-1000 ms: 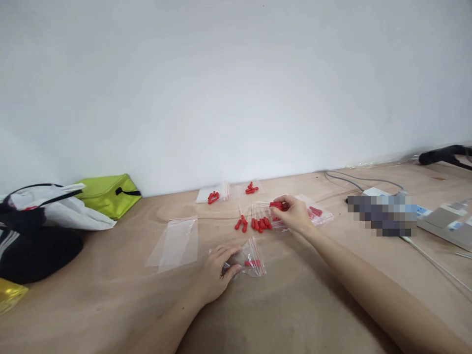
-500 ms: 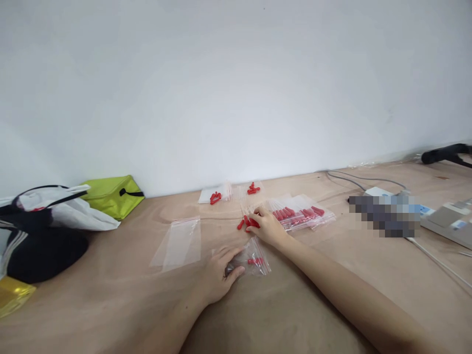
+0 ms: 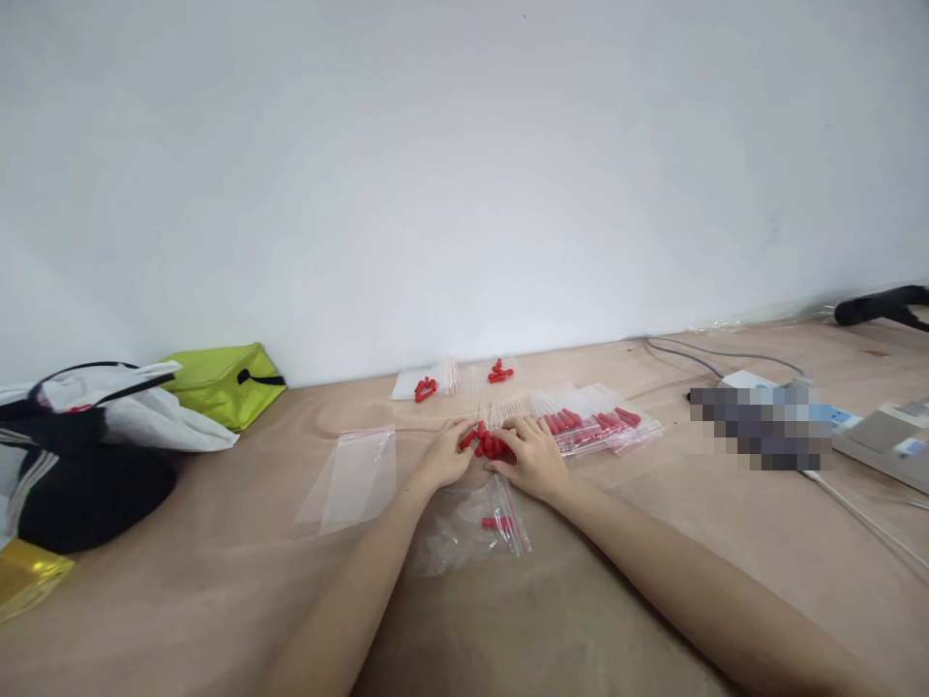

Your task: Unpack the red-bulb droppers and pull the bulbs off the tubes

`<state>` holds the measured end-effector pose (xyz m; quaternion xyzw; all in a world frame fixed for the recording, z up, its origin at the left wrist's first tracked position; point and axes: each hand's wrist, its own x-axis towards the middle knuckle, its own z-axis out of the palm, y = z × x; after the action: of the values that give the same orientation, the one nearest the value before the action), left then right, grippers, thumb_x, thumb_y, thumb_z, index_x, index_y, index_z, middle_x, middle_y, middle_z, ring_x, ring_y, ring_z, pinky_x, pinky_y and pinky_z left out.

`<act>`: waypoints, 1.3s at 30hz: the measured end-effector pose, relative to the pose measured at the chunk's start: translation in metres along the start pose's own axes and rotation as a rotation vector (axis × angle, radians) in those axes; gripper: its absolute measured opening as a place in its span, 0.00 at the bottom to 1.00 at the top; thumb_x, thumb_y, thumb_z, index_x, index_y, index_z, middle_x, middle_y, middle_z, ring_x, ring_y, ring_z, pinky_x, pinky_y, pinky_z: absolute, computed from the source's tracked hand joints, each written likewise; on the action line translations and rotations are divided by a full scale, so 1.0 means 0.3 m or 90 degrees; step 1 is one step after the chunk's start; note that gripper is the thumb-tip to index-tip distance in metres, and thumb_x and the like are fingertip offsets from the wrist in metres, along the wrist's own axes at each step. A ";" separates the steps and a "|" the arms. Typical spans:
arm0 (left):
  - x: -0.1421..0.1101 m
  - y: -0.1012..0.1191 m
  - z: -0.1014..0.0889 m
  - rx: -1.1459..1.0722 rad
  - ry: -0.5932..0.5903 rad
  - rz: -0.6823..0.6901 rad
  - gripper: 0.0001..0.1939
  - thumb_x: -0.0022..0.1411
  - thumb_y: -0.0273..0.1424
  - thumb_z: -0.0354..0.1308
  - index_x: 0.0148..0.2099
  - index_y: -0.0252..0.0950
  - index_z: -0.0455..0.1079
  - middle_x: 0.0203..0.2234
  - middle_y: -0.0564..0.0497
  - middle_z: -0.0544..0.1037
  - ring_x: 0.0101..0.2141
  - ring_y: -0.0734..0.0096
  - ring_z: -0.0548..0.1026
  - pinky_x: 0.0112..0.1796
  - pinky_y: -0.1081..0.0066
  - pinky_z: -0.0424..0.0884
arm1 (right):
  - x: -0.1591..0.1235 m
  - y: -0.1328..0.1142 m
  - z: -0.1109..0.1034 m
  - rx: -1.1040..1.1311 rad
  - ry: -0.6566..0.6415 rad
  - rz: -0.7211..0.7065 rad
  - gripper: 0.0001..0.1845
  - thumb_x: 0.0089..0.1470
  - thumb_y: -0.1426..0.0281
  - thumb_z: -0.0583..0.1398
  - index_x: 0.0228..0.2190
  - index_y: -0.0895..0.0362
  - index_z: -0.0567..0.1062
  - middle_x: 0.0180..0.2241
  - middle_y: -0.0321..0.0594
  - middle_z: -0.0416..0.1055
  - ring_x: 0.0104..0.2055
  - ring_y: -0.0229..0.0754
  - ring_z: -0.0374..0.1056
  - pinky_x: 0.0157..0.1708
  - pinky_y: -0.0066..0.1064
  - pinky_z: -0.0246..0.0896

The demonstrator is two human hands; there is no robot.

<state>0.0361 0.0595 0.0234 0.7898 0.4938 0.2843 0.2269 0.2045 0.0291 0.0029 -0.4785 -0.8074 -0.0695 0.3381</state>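
Small red pin-shaped pieces [image 3: 485, 444] lie in a heap at the table's centre, between both hands. From the left, my left hand [image 3: 448, 455] has its fingers bent around the heap's edge, a red piece at the fingertips. Opposite it, my right hand [image 3: 535, 461] curls thumb and fingers around other red pieces, partly hiding them. Just below the hands lies a clear zip bag [image 3: 457, 532] with a red piece [image 3: 496, 524] near its red-striped edge. Filled zip bags [image 3: 581, 426] overlap to the right of my right hand.
Flat clear bags [image 3: 355, 479] lie on the left. Behind the heap are more bags [image 3: 406, 382] and two small red groups [image 3: 425, 389]. A green bag [image 3: 218, 382] and black cap [image 3: 94, 499] sit far left; a power strip [image 3: 834, 418] and cables are on the right.
My left hand has left the clear bag and moved up to the red heap. My right hand stays at the heap, shifted slightly. The clear bag now lies untouched.
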 end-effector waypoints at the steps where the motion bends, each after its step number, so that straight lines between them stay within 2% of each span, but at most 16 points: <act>1: 0.006 0.002 0.004 -0.005 -0.004 0.000 0.22 0.49 0.18 0.50 0.47 0.34 0.67 0.45 0.46 0.70 0.47 0.67 0.67 0.50 0.66 0.61 | -0.012 0.002 -0.007 0.003 0.015 0.007 0.19 0.43 0.59 0.61 0.37 0.54 0.71 0.36 0.43 0.67 0.39 0.46 0.60 0.38 0.37 0.51; 6: -0.001 0.018 0.018 -0.037 -0.008 -0.014 0.16 0.48 0.20 0.53 0.41 0.37 0.71 0.39 0.49 0.75 0.41 0.68 0.71 0.44 0.68 0.66 | -0.080 0.028 -0.049 0.079 0.068 0.035 0.09 0.52 0.67 0.54 0.35 0.55 0.71 0.33 0.41 0.68 0.36 0.41 0.61 0.36 0.33 0.51; 9: -0.009 0.020 0.029 -0.064 0.014 -0.048 0.14 0.49 0.21 0.53 0.39 0.35 0.70 0.34 0.50 0.76 0.35 0.71 0.74 0.38 0.71 0.69 | -0.118 0.045 -0.073 0.115 0.079 0.028 0.08 0.52 0.71 0.53 0.34 0.55 0.71 0.32 0.40 0.68 0.36 0.41 0.61 0.36 0.33 0.52; 13: -0.007 0.021 0.037 -0.070 0.080 -0.106 0.08 0.50 0.25 0.54 0.36 0.35 0.69 0.31 0.49 0.76 0.30 0.70 0.74 0.33 0.71 0.70 | -0.150 0.047 -0.096 0.148 0.057 0.031 0.09 0.50 0.73 0.54 0.35 0.55 0.71 0.32 0.39 0.68 0.36 0.40 0.61 0.36 0.33 0.52; 16: -0.001 0.026 0.038 -0.076 0.104 -0.129 0.04 0.51 0.28 0.55 0.32 0.35 0.68 0.28 0.51 0.76 0.27 0.72 0.74 0.31 0.72 0.69 | -0.158 0.037 -0.103 0.159 0.030 0.031 0.08 0.50 0.73 0.54 0.33 0.55 0.71 0.30 0.39 0.68 0.35 0.40 0.61 0.35 0.34 0.51; 18: 0.001 0.029 0.041 -0.083 0.112 -0.142 0.02 0.51 0.26 0.55 0.30 0.35 0.67 0.25 0.52 0.75 0.25 0.74 0.73 0.29 0.74 0.69 | -0.158 0.029 -0.106 0.168 0.009 0.030 0.07 0.49 0.73 0.54 0.32 0.55 0.71 0.29 0.38 0.68 0.33 0.40 0.60 0.34 0.33 0.51; 22: 0.001 0.020 0.055 -0.083 0.141 -0.175 0.05 0.50 0.21 0.52 0.30 0.34 0.65 0.25 0.52 0.74 0.24 0.76 0.73 0.27 0.76 0.68 | -0.150 0.013 -0.118 0.214 -0.050 0.032 0.04 0.46 0.72 0.57 0.28 0.55 0.72 0.25 0.35 0.69 0.31 0.38 0.60 0.34 0.34 0.49; 27: -0.015 -0.009 0.057 -0.069 0.171 -0.211 0.07 0.50 0.21 0.51 0.34 0.35 0.63 0.24 0.53 0.74 0.24 0.75 0.73 0.28 0.75 0.68 | -0.143 -0.011 -0.144 0.260 -0.141 0.021 0.03 0.45 0.69 0.59 0.25 0.54 0.72 0.23 0.33 0.69 0.31 0.37 0.61 0.37 0.35 0.49; 31: -0.048 -0.008 0.031 -0.046 0.167 -0.220 0.08 0.49 0.23 0.51 0.35 0.35 0.63 0.21 0.55 0.72 0.23 0.75 0.72 0.27 0.74 0.66 | -0.140 -0.026 -0.151 0.281 -0.198 -0.007 0.08 0.44 0.62 0.61 0.28 0.53 0.74 0.24 0.33 0.69 0.31 0.37 0.62 0.37 0.34 0.49; 35: -0.062 0.004 0.017 -0.022 0.135 -0.212 0.07 0.46 0.25 0.54 0.32 0.35 0.65 0.20 0.55 0.72 0.23 0.73 0.71 0.26 0.75 0.64 | -0.139 -0.039 -0.147 0.304 -0.237 -0.003 0.13 0.42 0.58 0.62 0.30 0.51 0.75 0.25 0.33 0.70 0.32 0.37 0.62 0.36 0.33 0.48; 39: -0.048 0.008 0.013 -0.014 0.114 -0.200 0.06 0.50 0.29 0.53 0.32 0.33 0.66 0.22 0.52 0.73 0.24 0.72 0.72 0.27 0.74 0.66 | -0.144 -0.055 -0.141 0.322 -0.259 0.006 0.14 0.40 0.57 0.63 0.29 0.51 0.75 0.24 0.31 0.70 0.32 0.37 0.62 0.36 0.32 0.47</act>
<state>0.0352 0.0450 0.0189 0.6724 0.6260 0.3196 0.2322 0.2248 -0.0295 0.0123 -0.3872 -0.8478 0.2320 0.2785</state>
